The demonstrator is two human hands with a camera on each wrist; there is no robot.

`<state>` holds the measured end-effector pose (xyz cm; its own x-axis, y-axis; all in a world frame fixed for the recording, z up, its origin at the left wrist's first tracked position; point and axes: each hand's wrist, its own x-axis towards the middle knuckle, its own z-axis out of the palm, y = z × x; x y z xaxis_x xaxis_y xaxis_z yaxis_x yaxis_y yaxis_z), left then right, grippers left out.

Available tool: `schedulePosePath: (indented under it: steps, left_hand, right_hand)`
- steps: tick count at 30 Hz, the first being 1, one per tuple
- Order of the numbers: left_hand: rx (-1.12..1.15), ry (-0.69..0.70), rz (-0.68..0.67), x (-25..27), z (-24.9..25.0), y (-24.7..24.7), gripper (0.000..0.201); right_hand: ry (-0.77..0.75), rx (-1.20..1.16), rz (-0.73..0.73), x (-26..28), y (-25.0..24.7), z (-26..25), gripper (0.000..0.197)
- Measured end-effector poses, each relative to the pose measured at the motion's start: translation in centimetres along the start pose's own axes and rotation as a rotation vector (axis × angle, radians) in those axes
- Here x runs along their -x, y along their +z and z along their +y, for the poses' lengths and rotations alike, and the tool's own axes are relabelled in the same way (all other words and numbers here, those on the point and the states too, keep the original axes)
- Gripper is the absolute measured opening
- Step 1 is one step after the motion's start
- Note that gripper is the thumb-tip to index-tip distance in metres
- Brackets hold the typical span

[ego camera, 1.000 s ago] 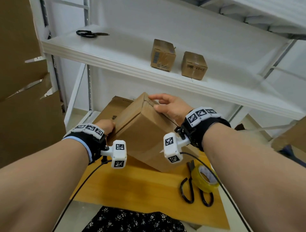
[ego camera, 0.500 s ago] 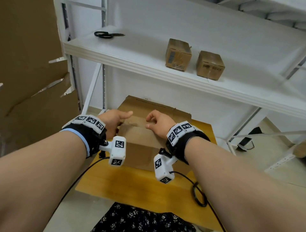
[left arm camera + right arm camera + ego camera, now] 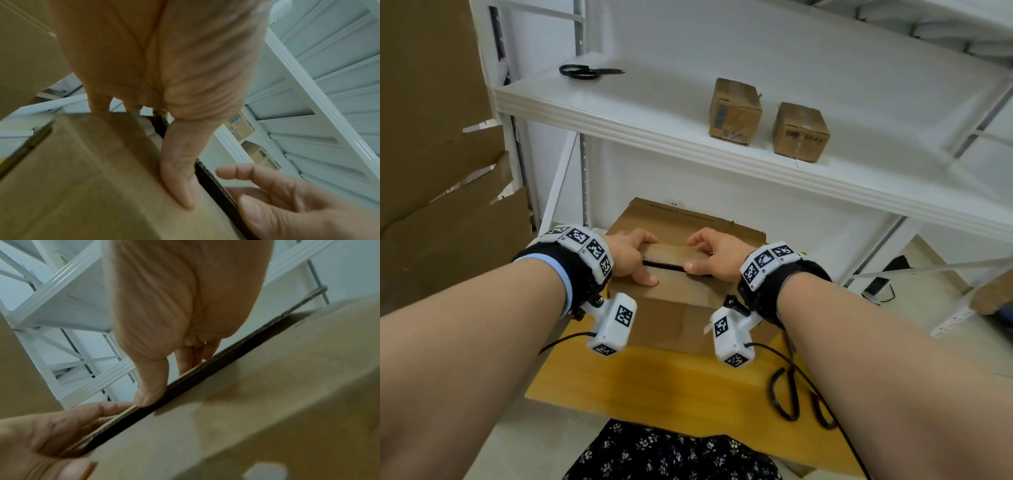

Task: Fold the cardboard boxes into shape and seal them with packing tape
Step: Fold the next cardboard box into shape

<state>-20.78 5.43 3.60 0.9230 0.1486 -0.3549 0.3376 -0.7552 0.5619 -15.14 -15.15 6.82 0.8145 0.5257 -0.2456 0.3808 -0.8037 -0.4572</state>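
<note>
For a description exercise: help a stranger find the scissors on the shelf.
Start at the white shelf above the wooden table. Two small cardboard boxes stand to its right; the black-handled scissors lie alone at its far left, flat and dark.

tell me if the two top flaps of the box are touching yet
Apart. The head view shows a dark slit between the near flap and far flap; the right wrist view shows it too.
</note>
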Motion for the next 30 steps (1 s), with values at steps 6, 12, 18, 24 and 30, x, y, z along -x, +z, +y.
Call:
schedulePosePath:
  steps: [6,12,18,24,30]
  left_hand:
    - [-0.103,0.020,-0.026,0.2,0.1,0.0,0.089]
    - [-0.568,0.010,0.005,0.7,4.0,1.9,0.083]
    - [-0.590,0.164,-0.012,-0.2,6.7,5.4,0.103]
    - [-0.622,0.263,-0.016,-0.6,8.2,7.0,0.106]
    - [-0.646,0.307,0.005,-0.5,7.4,6.7,0.095]
  right_hand:
    - [0.154,0.104,-0.031,1.1,-1.1,3.1,0.056]
    - [0.206,0.284,-0.042,-0.3,0.3,3.1,0.054]
    - [0.219,0.373,0.019,-0.6,0.9,3.6,0.050]
    - [0.171,0.347,0.046,-0.6,1.1,4.4,0.050]
    - [0.276,0.343,0.052,-0.3,0.8,6.9,0.067]
